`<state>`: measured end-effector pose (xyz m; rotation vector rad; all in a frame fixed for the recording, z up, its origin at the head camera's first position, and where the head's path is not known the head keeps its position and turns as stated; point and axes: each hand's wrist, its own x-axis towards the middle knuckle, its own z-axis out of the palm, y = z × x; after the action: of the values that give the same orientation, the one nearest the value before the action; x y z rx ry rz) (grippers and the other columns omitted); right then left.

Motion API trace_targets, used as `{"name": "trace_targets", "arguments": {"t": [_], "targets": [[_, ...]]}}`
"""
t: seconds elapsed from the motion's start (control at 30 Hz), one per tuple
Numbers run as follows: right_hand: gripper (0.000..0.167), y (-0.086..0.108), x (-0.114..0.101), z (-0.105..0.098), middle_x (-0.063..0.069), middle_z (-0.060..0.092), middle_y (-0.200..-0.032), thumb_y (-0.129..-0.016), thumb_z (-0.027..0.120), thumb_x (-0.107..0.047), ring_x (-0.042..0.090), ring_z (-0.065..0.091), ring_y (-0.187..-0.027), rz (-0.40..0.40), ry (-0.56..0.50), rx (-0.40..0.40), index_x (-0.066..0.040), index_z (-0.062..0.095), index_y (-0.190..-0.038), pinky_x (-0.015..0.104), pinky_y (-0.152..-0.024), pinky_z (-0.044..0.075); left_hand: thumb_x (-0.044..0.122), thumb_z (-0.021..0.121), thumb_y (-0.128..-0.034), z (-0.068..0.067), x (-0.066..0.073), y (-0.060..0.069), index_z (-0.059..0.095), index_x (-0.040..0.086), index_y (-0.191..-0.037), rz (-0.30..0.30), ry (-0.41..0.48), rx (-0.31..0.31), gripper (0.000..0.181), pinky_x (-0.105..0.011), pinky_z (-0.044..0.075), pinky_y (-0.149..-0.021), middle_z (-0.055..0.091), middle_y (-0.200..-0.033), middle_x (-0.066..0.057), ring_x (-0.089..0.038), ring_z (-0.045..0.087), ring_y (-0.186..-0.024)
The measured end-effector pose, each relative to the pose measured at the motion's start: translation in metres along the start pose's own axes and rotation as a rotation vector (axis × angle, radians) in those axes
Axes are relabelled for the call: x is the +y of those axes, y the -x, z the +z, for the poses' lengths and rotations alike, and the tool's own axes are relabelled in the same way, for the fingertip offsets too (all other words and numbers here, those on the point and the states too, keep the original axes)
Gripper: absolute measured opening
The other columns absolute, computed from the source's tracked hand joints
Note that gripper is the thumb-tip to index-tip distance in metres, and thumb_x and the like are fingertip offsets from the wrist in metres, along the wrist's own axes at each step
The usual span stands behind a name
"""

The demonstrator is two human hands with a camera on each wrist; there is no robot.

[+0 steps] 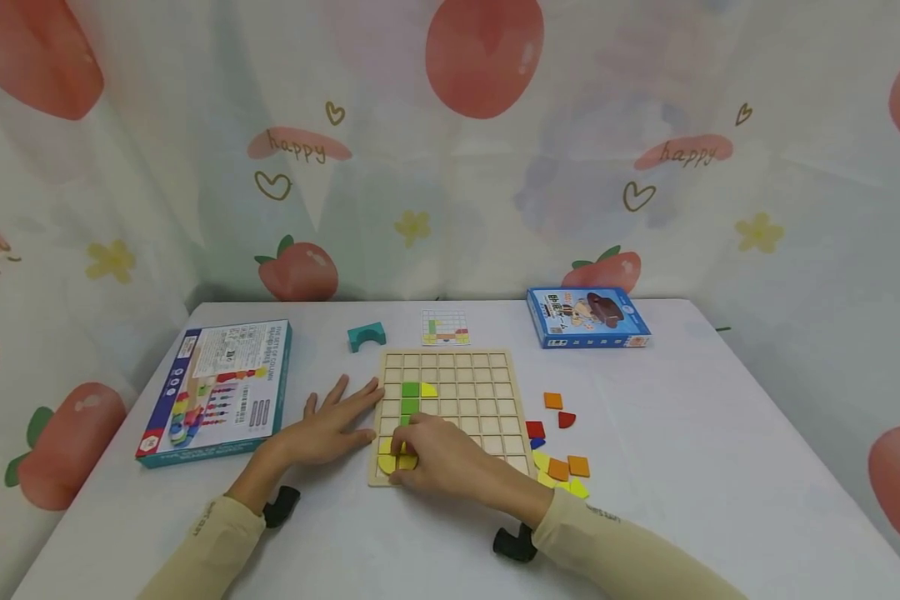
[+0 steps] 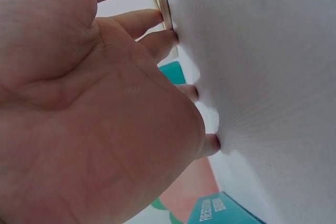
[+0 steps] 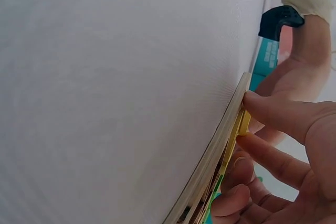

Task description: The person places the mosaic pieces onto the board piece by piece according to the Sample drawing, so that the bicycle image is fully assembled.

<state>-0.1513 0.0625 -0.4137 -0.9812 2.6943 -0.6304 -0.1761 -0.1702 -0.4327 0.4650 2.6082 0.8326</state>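
A wooden grid board [image 1: 487, 383] lies on the white table. Green square tiles [image 1: 410, 390] stand in a column on its left side, with a yellow quarter-round tile [image 1: 428, 390] beside the top one. At the lower left corner my right hand [image 1: 446, 454] pinches a yellow tile [image 3: 244, 123] between thumb and index finger, slightly raised at the board's edge. Another yellow rounded tile [image 1: 387, 465] shows just left of these fingers. My left hand [image 1: 330, 427] rests flat with fingers spread, its fingertips touching the board's left edge.
Loose orange tiles [image 1: 552, 401], red and yellow ones lie right of the board. Behind it are a pattern card [image 1: 445, 317] and a teal arch block [image 1: 366, 335]. A flat game box [image 1: 225, 383] lies left; a blue box [image 1: 588, 317] stands back right.
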Motion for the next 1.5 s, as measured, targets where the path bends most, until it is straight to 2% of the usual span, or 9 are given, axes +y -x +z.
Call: {"name": "trace_targets", "arguments": {"t": [0.57,1.0,1.23,1.5], "targets": [[0.024,-0.0004,-0.0004,0.0026,-0.006,0.061,-0.093,-0.090,0.086,-0.031,0.004,0.050,-0.075,0.004,-0.003,-0.004,-0.017,0.077,-0.107,0.016,-0.064,0.042,0.034,0.062,-0.1062,0.0028,-0.0047,-0.0001,0.030,0.023,-0.169,-0.001,-0.014,0.011,0.071,-0.079,-0.015,-0.122,0.016,-0.180,-0.004,-0.044,-0.012,-0.166],[0.025,0.0001,0.0003,0.0020,-0.005,0.066,-0.096,-0.089,0.087,-0.033,0.005,0.052,-0.079,-0.003,0.020,0.014,-0.018,0.076,-0.107,0.017,-0.069,0.045,0.033,0.062,-0.1060,-0.0009,0.0000,0.0003,0.030,0.021,-0.169,0.012,-0.016,0.010,0.071,-0.079,-0.015,-0.122,0.017,-0.180,-0.006,-0.046,-0.011,-0.166],[0.021,0.0004,0.0016,0.0022,-0.006,0.061,-0.090,-0.089,0.087,-0.031,0.003,0.049,-0.073,-0.001,-0.007,0.008,-0.017,0.078,-0.102,0.016,-0.063,0.042,0.034,0.062,-0.1061,0.0008,-0.0008,-0.0016,0.029,0.022,-0.169,0.008,-0.006,0.003,0.072,-0.080,-0.016,-0.122,0.015,-0.180,-0.005,-0.045,-0.013,-0.166],[0.020,0.0007,0.0018,0.0021,-0.006,0.060,-0.089,-0.089,0.087,-0.031,0.003,0.049,-0.074,0.004,-0.016,0.007,-0.018,0.077,-0.100,0.016,-0.064,0.041,0.034,0.063,-0.1054,0.0015,-0.0004,-0.0007,0.032,0.021,-0.168,0.013,0.000,0.014,0.071,-0.081,-0.015,-0.121,0.017,-0.180,-0.006,-0.047,-0.012,-0.166]]}}
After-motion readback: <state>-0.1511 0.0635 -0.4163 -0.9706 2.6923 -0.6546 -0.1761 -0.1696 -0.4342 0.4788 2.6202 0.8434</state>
